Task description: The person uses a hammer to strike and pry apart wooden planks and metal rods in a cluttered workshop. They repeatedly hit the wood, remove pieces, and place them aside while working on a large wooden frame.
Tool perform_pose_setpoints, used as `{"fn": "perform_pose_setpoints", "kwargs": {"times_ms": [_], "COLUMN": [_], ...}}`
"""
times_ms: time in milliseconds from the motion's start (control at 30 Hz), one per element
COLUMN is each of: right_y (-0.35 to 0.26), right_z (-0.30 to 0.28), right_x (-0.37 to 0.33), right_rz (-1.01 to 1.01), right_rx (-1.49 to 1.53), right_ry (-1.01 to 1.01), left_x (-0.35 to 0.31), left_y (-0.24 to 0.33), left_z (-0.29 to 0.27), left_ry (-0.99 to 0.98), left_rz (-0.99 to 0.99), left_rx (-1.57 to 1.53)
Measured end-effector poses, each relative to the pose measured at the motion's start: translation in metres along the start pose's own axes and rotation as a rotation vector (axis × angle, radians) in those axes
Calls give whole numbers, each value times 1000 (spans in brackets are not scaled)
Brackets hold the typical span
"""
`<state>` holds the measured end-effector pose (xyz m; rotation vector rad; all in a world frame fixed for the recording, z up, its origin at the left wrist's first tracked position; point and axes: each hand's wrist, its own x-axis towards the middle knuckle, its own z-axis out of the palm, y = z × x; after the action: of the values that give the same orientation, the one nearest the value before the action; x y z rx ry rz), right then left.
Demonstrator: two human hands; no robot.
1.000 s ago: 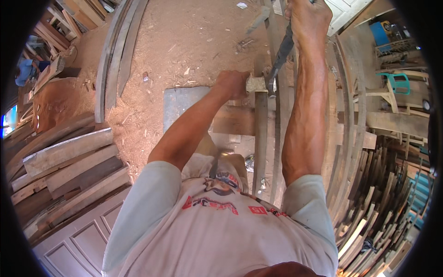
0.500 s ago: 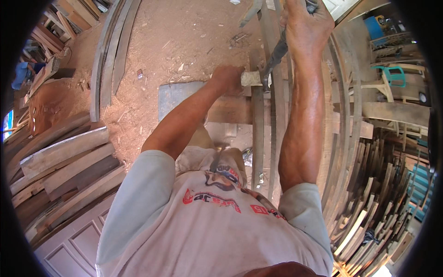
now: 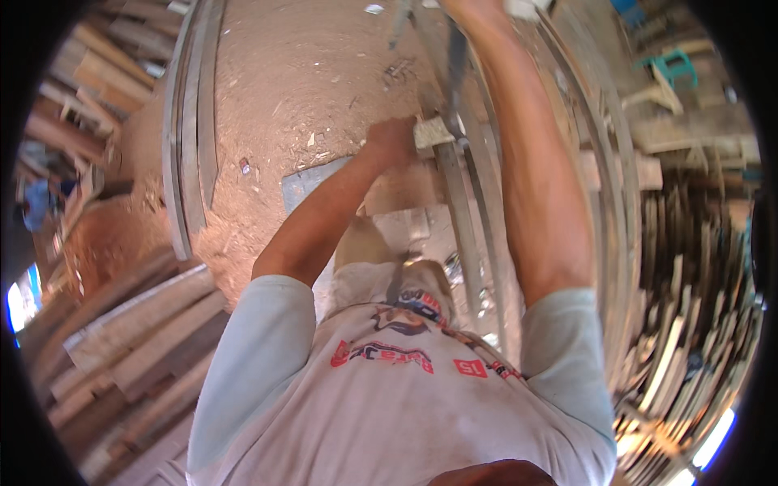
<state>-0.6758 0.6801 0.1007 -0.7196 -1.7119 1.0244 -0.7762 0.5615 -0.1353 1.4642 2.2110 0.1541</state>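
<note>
Ahead of me, my left hand (image 3: 392, 139) is closed round a short pale wooden block (image 3: 434, 133), whose outer end sticks out to the right. My right hand (image 3: 474, 11) reaches the top edge of the picture, its fingers blurred and partly cut off. From it a long dark bar-like tool (image 3: 456, 69) slants down, its lower end right beside the block's free end. Whether the two touch is hard to tell. Long narrow timbers (image 3: 459, 190) run beneath the tool, and a wide plank (image 3: 408, 186) lies crosswise below my left hand.
A grey flat sheet (image 3: 304, 183) lies on the dirt floor left of my left forearm. Boards are stacked at lower left (image 3: 146, 324), with long strips (image 3: 194, 113) beyond them. Many upright timber offcuts (image 3: 681, 324) crowd the right side, near a teal plastic stool (image 3: 677, 68).
My view has turned and shifted, so the surroundings appear displaced. My right hand has moved up and left toward the picture's edge; the dark tool's lower end stays beside the block.
</note>
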Motion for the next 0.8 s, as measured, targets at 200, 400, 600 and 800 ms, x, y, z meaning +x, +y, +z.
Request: {"fn": "perform_pose_setpoints", "kwargs": {"times_ms": [200,400,600,800], "right_y": [21,5,2,18], "right_z": [-40,16,-24,-32], "right_x": [-42,21,-53,-47], "right_rz": [-146,-107,-174,-357], "right_rx": [348,-163,493,24], "right_ry": [175,179,163,223], "left_x": [-8,0,-2,1], "left_y": [1,-10,-2,-2], "left_z": [2,5,-5,-5], "left_ry": [-14,29,-34,-43], "left_rz": [63,49,109,150], "left_rx": [36,-15,-14,-11]}}
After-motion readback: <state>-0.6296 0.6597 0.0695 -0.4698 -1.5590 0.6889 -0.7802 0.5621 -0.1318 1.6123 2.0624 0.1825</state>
